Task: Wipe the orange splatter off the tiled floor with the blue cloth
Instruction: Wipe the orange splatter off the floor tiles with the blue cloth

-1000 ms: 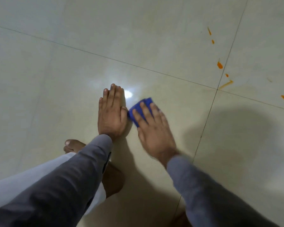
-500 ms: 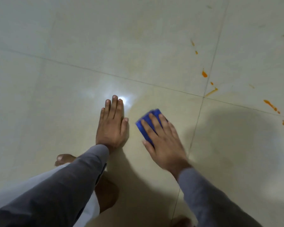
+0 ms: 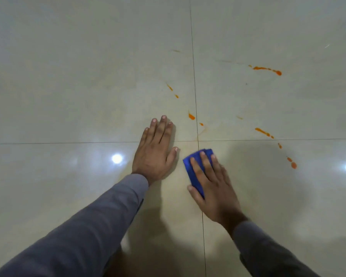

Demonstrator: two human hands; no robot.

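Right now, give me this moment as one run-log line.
left hand: flat on floor | right hand: pressing cloth to floor | cloth: at tile joint | splatter: remains beyond cloth and to its right

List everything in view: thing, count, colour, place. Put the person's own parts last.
tiled floor: four glossy cream tiles meeting at a cross of grout lines.
orange splatter: many drops and streaks, orange, beyond and right of the hands.
blue cloth: one, blue, on the floor under the right hand.
sleeves: two, grey, lower frame.
left hand: flat on the floor, fingers straight.
right hand: flat, pressing the cloth.
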